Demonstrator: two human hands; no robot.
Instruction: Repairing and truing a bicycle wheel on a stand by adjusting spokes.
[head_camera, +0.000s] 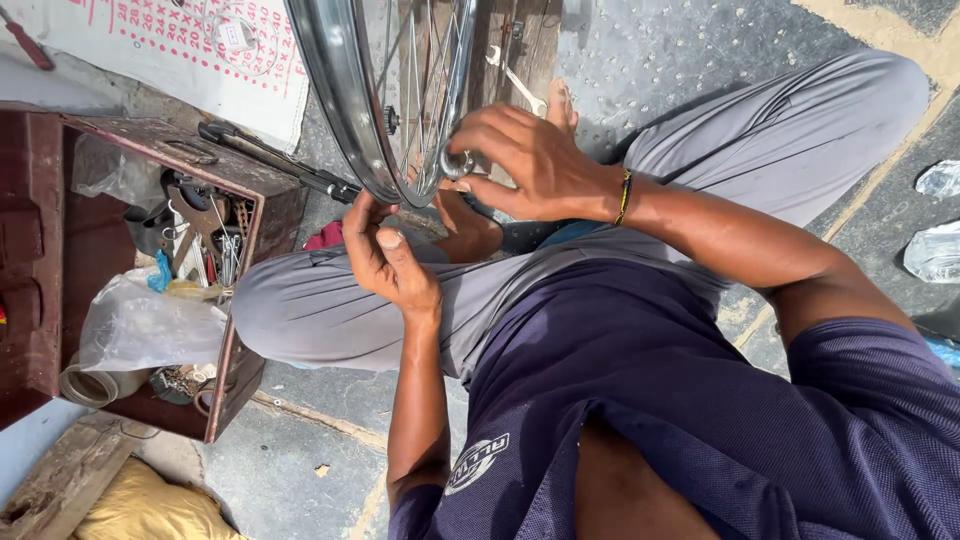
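Wheel (385, 95) stands upright between the knees, rim down by the lap. Right hand (525, 160) reaches in through the spokes, fingers (478, 132) pinching a small round metal part (457, 163) just inside the rim. Left hand (385, 255) sits under the rim, fingers curled against its lower edge. Toolbox (240, 250) lies open left of the wheel; a spanner (515, 82) rests on the floor behind it.

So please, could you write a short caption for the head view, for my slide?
Seated person's left hand and right hand grip a spoked bicycle wheel rim beside an open toolbox.
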